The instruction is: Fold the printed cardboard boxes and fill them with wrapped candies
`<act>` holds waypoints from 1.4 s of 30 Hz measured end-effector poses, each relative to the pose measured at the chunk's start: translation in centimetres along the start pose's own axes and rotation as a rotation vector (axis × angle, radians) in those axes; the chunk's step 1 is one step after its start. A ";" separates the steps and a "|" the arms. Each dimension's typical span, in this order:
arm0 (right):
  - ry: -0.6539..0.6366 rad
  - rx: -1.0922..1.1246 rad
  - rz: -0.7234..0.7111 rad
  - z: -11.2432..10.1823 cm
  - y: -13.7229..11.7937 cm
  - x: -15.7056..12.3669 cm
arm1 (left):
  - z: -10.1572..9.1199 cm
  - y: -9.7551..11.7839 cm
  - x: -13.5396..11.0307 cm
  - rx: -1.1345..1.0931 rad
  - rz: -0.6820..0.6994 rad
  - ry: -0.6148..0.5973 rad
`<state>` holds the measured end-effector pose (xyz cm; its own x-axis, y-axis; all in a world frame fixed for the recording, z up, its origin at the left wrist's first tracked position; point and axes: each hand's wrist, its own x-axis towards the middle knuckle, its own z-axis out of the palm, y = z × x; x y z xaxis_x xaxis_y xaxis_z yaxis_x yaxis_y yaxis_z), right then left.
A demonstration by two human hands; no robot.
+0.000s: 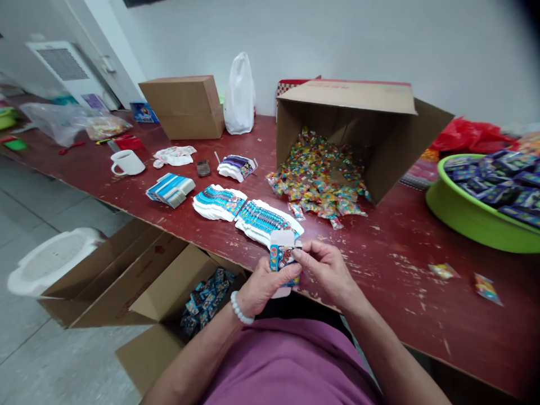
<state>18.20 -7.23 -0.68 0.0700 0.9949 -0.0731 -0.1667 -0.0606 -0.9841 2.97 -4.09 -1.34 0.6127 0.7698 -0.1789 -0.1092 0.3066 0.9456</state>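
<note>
My left hand [264,284], with a white bead bracelet at the wrist, grips a small blue printed cardboard box [276,259]. Its white end flaps stick out at top and bottom. The fingers of my right hand [327,267] are closed at the box's upper right edge, by the side flap. Just beyond my hands lies a fanned stack of flat blue boxes [265,216], with a second fanned stack [217,201] to its left. Wrapped candies [316,169] spill out of a large tipped carton [350,97] onto the red table [379,270].
A green basin [472,230] of purple packets stands at the right, near loose candy packets [442,271]. Farther left are a white mug [127,163] and a closed carton [194,109]. Below the table edge, an open carton [169,281] holds several filled blue boxes [206,298].
</note>
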 end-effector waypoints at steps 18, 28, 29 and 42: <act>0.123 -0.099 -0.099 -0.9 2.1 0.2 | -0.6 0.2 -0.8 0.066 0.092 0.203; -0.017 -0.010 -0.017 -1.7 0.6 1.0 | -0.8 0.7 -0.1 0.202 0.141 0.194; -0.018 -0.055 -0.042 -1.6 0.5 1.0 | -0.7 0.7 -0.1 0.152 0.140 0.205; -0.088 -0.391 -0.246 -1.5 0.8 0.3 | -0.4 -0.5 0.2 -0.248 -0.255 0.100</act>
<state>19.57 -7.07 -1.72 -0.0256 0.9855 0.1676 0.2291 0.1690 -0.9586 2.83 -3.91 -1.96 0.5669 0.6981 -0.4374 -0.1568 0.6126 0.7747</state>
